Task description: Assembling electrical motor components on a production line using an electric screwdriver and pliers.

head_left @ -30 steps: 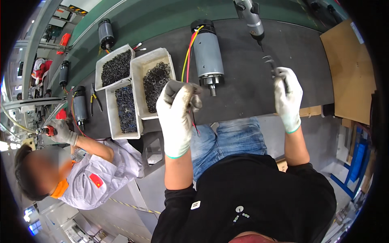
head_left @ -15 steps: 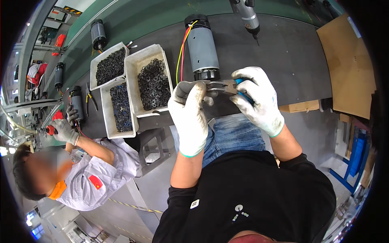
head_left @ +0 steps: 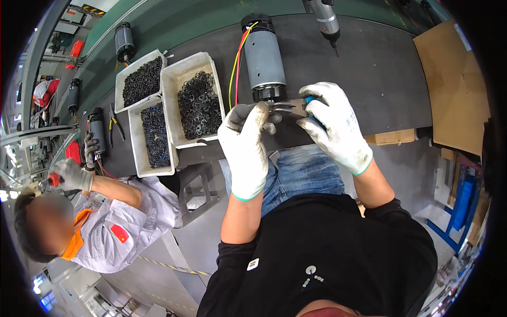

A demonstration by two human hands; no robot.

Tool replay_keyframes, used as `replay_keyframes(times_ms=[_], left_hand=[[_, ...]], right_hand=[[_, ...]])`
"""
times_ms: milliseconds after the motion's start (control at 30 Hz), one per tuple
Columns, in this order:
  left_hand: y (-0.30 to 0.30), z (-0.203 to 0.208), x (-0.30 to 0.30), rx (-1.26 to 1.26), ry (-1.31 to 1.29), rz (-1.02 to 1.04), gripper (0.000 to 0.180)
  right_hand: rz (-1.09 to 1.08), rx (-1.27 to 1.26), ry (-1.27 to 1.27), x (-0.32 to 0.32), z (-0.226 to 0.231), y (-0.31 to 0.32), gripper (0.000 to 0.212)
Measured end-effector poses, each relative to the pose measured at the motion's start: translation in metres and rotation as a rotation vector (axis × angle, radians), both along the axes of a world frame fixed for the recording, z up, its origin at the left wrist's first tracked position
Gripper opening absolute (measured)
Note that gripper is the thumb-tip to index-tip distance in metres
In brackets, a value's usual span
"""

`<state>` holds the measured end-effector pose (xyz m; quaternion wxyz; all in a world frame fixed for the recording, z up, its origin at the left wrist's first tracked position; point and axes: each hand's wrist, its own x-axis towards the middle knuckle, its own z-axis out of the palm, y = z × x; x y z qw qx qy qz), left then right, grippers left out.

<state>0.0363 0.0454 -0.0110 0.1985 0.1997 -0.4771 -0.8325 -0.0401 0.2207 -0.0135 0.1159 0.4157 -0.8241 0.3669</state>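
Observation:
My gloved right hand [head_left: 338, 127] is closed around the blue handles of a pair of pliers [head_left: 298, 108]. The metal jaws point left, toward my gloved left hand [head_left: 245, 150]. Its thumb and fingers pinch together at the jaw tips; what they hold there is too small and covered to make out. Just beyond both hands a grey cylindrical motor [head_left: 265, 62] lies on the dark bench, its black end toward me and red and yellow wires along its left side.
Left of the motor, a white bin [head_left: 170, 108] holds black rings. Two more bins, one of black parts [head_left: 120, 90] and one of bluish parts [head_left: 138, 150], adjoin it. A power screwdriver [head_left: 325, 21] hangs above the bench. A co-worker [head_left: 132, 211] handles another motor [head_left: 97, 132] at left.
My hands stay together at the pliers, with the right fingers shifted slightly and less of the blue handles showing. The co-worker's hand with the red tool has moved left and nearer.

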Motion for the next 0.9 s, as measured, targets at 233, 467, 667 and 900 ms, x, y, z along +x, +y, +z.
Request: replay_keyframes(times_ms=[233,467,667,900], left_hand=[[-0.004,-0.006,-0.004,0.093,-0.008,-0.036,0.012],[-0.003,-0.004,-0.008,0.089,-0.072,-0.046,0.012],[-0.003,0.012,-0.021,-0.246,-0.155,-0.081,0.016],[-0.055,-0.001,-0.161,-1.576,-0.29,0.085,0.045]], right_hand=[[-0.013,0.1,0.055,-0.007,-0.005,-0.001,0.029],[-0.012,0.077,-0.012,-0.013,-0.008,-0.004,0.029],[0.047,0.081,0.083,-0.034,-0.017,0.007,0.022],[-0.199,-0.297,-0.3,-0.094,-0.039,-0.042,0.032]])
